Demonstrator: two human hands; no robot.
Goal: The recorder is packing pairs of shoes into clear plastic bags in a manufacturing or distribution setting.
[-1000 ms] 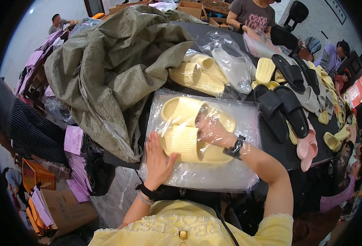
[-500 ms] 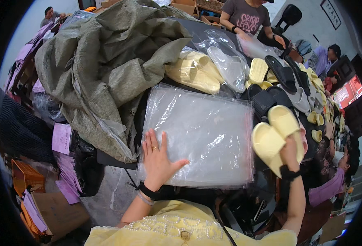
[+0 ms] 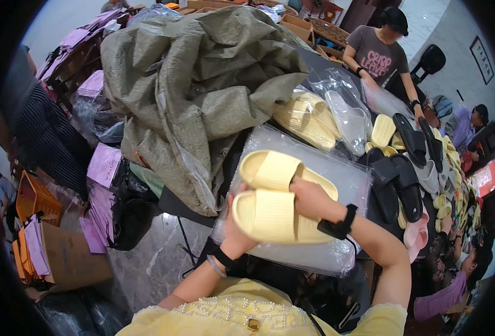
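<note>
My right hand (image 3: 313, 199) grips a pair of pale yellow slide sandals (image 3: 267, 215) at their inner edges, toes pointing left. The pair is above a stack of clear plastic bags (image 3: 314, 260) on the dark table. My left hand (image 3: 237, 232) is at the toe end of the nearer slide, beside the left edge of the bags. Most of its fingers are hidden behind the sandals, so its grip does not show. Behind the stack lie bagged yellow slides (image 3: 308, 119) and a bagged white pair (image 3: 345, 117).
A large grey-green woven sack (image 3: 191, 101) covers the table's left. Black slides (image 3: 396, 182) and a pink slide (image 3: 416, 238) lie right. Opposite, another person's hand (image 3: 370, 81) is on plastic bags. A carton (image 3: 76, 255) and an orange crate (image 3: 37, 199) stand left.
My right hand has brought the yellow slides leftward from the table's right side to above the bags. My left hand, flat on the bags before, is now at the sandals' toe end. The view has turned.
</note>
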